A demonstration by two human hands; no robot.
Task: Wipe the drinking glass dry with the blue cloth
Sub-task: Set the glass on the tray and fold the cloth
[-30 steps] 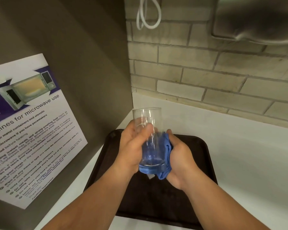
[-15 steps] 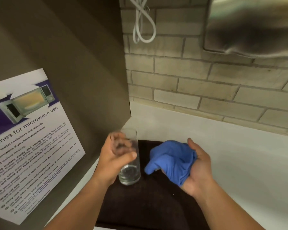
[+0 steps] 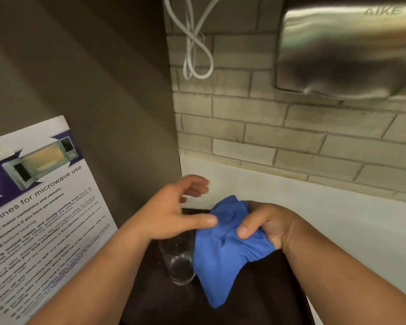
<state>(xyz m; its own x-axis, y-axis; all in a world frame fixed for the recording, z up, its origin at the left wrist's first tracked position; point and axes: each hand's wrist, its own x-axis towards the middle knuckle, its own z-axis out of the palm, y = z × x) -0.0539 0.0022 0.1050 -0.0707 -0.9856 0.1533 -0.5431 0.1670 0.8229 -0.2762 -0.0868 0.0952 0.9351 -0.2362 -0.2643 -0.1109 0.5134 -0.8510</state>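
Note:
The clear drinking glass [image 3: 179, 261] stands upright on the dark brown tray [image 3: 256, 299], partly under my left wrist. My left hand [image 3: 174, 214] hovers above the glass with fingers spread, holding nothing, its thumb touching the blue cloth [image 3: 225, 252]. My right hand [image 3: 265, 225] grips the cloth by its upper part; the rest hangs down over the tray, just right of the glass.
A microwave-use poster [image 3: 40, 214] hangs on the brown side panel at left. The brick wall [image 3: 267, 127] carries a looped white cable [image 3: 195, 50] and a steel hand dryer [image 3: 347, 50]. White counter [image 3: 338, 221] extends to the right of the tray.
My left hand set the glass down on the tray and let go, then rose above it. My right hand closed on the cloth, which now hangs unfolded.

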